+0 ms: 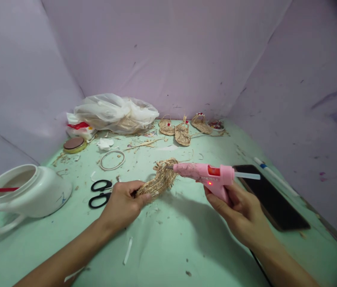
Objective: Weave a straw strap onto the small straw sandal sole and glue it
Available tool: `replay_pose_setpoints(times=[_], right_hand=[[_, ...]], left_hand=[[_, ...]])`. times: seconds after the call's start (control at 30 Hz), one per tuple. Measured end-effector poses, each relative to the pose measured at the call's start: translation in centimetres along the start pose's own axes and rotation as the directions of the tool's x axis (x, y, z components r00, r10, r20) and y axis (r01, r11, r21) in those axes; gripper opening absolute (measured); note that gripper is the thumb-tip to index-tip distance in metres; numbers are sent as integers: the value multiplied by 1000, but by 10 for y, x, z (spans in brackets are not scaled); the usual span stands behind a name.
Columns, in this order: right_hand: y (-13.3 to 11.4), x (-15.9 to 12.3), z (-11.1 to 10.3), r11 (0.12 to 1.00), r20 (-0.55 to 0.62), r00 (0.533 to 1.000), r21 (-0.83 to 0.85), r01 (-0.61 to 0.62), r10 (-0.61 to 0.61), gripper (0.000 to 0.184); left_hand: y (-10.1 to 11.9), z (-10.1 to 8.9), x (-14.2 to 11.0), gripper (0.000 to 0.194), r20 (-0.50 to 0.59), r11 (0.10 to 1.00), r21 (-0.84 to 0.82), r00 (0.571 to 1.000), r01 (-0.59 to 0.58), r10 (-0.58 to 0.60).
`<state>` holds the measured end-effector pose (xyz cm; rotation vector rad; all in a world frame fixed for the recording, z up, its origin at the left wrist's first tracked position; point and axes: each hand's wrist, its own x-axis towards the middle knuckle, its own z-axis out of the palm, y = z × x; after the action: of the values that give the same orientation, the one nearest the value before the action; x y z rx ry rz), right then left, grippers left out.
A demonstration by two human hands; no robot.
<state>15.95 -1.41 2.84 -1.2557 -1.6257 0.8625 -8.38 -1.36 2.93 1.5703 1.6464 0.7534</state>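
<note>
My left hand [128, 203] grips the near end of a woven straw piece [161, 179], a sole-shaped pad of braided fibre held just above the table. A pink hot glue gun [202, 171] is in my right hand [240, 211], its red light lit and a clear glue stick [247, 175] jutting from the back. The gun's metal nozzle points left and lies at or just over the far part of the straw piece; whether they touch I cannot tell. Black-handled scissors [100, 200] lie beside my left hand, their blades mostly hidden behind it.
Small straw sandals [182, 135] with red beads sit at the back near a dish of beads [215, 125]. A plastic bag [117, 113], tape ring [112, 160], round tin [74, 145] and white pot [34, 191] are leftward. A phone [273, 199] and white stick [276, 176] lie right.
</note>
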Motion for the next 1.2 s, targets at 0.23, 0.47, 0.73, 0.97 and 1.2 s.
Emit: replay_pose_setpoints(times=[0.23, 0.47, 0.73, 0.97, 1.2], right_hand=[[0, 5, -8, 998, -19, 999, 53, 36, -35, 23], [0, 5, -9, 995, -4, 997, 64, 72, -72, 23], [-2, 7, -15, 997, -73, 995, 32, 64, -61, 22], [-2, 8, -11, 994, -38, 994, -34, 104, -105, 22], [-7, 8, -8, 994, -33, 996, -66, 86, -88, 21]], left_hand=[[-3, -1, -2, 20, -11, 996, 70, 998, -59, 60], [-4, -2, -1, 20, -3, 991, 96, 996, -91, 92], [-1, -4, -4, 20, -17, 987, 85, 990, -136, 137], [-3, -3, -3, 20, -22, 985, 97, 989, -141, 144], [-2, -3, -3, 19, -25, 982, 103, 987, -157, 161]])
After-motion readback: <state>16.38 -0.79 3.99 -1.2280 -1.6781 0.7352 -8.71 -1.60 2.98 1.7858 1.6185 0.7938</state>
